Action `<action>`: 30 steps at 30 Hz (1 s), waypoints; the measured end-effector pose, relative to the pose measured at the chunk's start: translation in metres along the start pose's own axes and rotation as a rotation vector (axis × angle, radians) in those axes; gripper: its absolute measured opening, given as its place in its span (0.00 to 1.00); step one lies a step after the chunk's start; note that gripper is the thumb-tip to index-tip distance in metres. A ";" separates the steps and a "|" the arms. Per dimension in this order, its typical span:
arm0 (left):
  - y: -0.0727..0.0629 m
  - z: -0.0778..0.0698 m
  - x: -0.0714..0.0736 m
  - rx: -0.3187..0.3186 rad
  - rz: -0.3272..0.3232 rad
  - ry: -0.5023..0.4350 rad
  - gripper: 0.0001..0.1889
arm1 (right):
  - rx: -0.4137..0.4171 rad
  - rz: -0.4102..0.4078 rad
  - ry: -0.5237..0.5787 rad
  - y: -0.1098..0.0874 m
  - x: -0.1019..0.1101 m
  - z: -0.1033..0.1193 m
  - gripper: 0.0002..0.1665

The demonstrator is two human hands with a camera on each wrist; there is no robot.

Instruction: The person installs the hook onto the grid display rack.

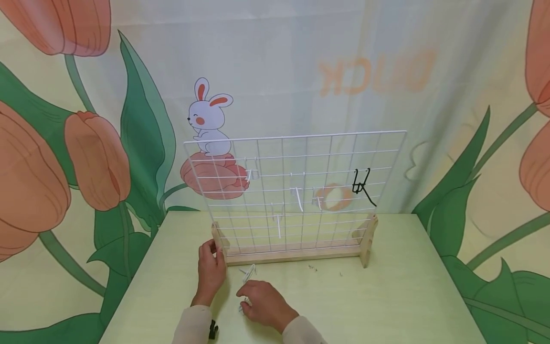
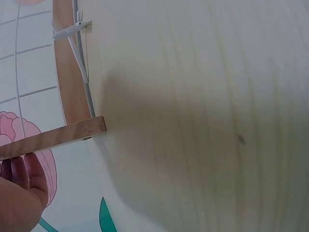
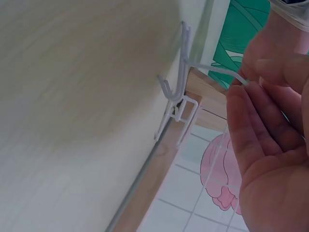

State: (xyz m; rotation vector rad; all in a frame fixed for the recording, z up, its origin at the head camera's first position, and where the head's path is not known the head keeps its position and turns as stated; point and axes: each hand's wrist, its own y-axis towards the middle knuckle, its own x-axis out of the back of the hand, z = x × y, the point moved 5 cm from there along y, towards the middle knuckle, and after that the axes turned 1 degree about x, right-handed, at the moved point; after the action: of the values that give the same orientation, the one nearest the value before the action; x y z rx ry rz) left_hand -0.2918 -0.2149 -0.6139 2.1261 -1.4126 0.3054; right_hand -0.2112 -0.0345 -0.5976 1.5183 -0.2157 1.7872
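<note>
At the left end of the wooden stand [image 1: 296, 258], my left hand [image 1: 211, 274] holds the upright [image 2: 53, 140] with bent fingers. A white wire grid panel [image 1: 331, 165] stands in this base. My right hand [image 1: 266, 303] is low over the table in front, its thumb and fingers pinching the end of a white wire hook [image 3: 184, 58]. Most of that hook is hidden by the hand in the head view. Just beyond it, another white hook [image 1: 249, 272] lies on the table near the stand's base.
Several white hooks [image 1: 298, 198] hang on the grid, and a black hook [image 1: 359, 187] hangs toward its right side. Small bits [image 1: 312, 268] lie on the pale table [image 1: 408, 296] before the base. Behind stands a curtain [image 1: 275, 62] printed with tulips and a rabbit.
</note>
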 end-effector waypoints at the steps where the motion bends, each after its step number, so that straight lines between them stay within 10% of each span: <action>1: 0.000 0.000 0.000 0.002 0.001 0.001 0.17 | -0.001 0.016 0.002 0.001 -0.002 0.000 0.10; 30: -0.002 0.001 -0.002 -0.001 -0.019 0.022 0.17 | -0.049 0.105 0.059 -0.003 -0.035 -0.019 0.09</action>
State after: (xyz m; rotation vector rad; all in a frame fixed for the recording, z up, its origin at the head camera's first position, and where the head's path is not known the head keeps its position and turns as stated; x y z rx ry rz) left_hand -0.2911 -0.2131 -0.6160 2.1279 -1.3796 0.3200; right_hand -0.2244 -0.0367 -0.6359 1.4414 -0.3134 1.8925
